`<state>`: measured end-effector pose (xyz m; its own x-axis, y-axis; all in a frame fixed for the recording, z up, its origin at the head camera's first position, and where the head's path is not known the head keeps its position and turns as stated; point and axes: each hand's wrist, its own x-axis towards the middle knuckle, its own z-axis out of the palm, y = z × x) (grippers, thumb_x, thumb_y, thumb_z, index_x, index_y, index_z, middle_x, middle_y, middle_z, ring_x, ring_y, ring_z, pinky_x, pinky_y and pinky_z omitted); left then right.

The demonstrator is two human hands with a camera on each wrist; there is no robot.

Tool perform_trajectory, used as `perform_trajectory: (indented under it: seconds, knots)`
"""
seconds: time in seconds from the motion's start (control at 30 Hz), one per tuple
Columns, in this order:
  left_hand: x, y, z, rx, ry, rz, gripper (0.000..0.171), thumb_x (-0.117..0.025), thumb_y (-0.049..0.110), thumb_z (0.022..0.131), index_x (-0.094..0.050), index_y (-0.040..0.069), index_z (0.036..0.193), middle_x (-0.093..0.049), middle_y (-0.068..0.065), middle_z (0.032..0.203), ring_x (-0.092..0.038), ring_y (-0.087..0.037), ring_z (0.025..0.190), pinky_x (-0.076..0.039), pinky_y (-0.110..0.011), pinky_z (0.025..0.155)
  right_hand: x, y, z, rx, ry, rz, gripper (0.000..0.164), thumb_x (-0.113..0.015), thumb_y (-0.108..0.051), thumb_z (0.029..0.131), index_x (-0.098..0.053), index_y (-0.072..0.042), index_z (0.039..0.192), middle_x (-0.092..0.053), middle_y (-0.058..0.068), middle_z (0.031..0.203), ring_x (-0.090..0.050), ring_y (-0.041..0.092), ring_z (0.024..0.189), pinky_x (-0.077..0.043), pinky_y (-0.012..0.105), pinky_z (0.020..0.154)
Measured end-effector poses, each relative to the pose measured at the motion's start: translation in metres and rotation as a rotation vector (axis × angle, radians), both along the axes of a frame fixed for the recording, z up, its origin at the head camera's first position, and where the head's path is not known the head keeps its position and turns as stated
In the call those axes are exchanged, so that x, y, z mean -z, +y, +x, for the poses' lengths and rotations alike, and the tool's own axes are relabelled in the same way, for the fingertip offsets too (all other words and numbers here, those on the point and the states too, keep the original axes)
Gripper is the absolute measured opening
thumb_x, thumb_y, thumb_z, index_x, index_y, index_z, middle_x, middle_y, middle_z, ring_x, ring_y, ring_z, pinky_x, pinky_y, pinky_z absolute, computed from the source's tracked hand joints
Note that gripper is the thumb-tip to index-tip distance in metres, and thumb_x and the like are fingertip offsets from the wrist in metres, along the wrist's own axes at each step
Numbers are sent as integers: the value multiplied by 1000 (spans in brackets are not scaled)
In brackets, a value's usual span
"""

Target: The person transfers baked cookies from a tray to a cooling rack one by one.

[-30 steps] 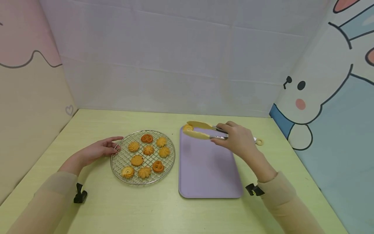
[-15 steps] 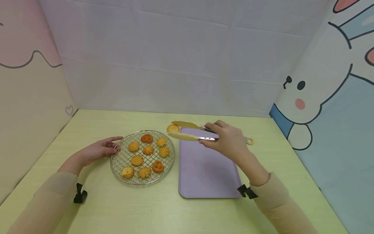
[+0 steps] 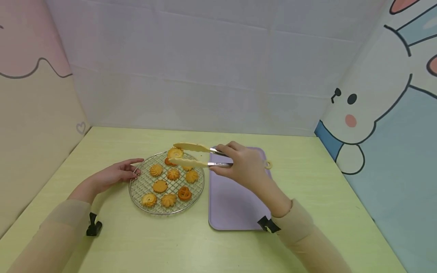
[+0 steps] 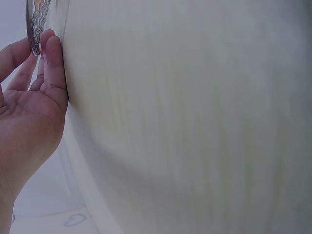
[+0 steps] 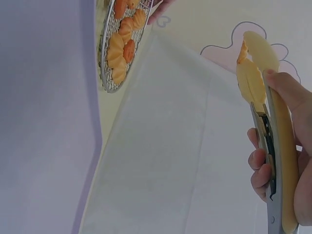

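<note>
My right hand (image 3: 244,165) grips metal tongs with pale yellow ends (image 3: 191,163). Pinched between the tips is a round, pale golden cookie (image 3: 175,153), which overlaps the back of a round wire rack (image 3: 141,187) in the head view. On the right wrist side, the tongs (image 5: 285,161) are seen along their length, thumb on one arm and fingers round the other; only a sliver of the cookie (image 5: 242,52) shows. My left hand (image 3: 114,176) holds the rack's left rim, its thumb and fingers (image 4: 56,61) at the metal edge in the left wrist view.
Several cookies lie spread on the rack, among them a flower-shaped one (image 3: 168,200) and a brown pretzel-shaped one (image 3: 184,193). A purple tray (image 3: 235,208) lies right of the rack on the light wooden table (image 3: 164,242), partly under my right forearm. Cloth walls surround the table.
My right hand has carried the tongs and cookie leftward, from above the tray's back left corner to over the back of the rack. My left hand stays at the rim.
</note>
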<state>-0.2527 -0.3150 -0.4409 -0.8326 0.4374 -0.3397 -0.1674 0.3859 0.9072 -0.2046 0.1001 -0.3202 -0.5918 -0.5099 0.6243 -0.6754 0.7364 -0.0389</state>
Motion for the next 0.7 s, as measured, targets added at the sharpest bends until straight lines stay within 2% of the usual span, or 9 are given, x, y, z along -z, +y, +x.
perform_trajectory:
  seconds: [0.13,0.5,0.7]
  knots:
    - [0,0,-1,-2,-1,1,60,-50,14,90,-19,13,142,-44,-15,114,-52,-13,95,-42,-27,80,7,-14,-2,-44,-36,-13,43,-68,-52,69,-65,-22,100,-59,-7,86,-51,2,52,-33,16,43]
    - [0,0,-2,5,-7,9,60,-49,12,91,-18,14,142,-43,-16,115,-52,-13,95,-43,-27,81,25,-46,-11,-17,-66,94,51,-63,-60,68,-63,-25,105,-58,-8,84,-47,4,57,-33,17,45]
    - [0,-1,-1,3,-11,8,61,-50,13,90,-18,14,142,-43,-16,114,-52,-14,95,-42,-27,81,37,-61,-18,-26,-64,150,53,-60,-63,69,-63,-26,106,-59,-10,84,-43,4,53,-29,16,42]
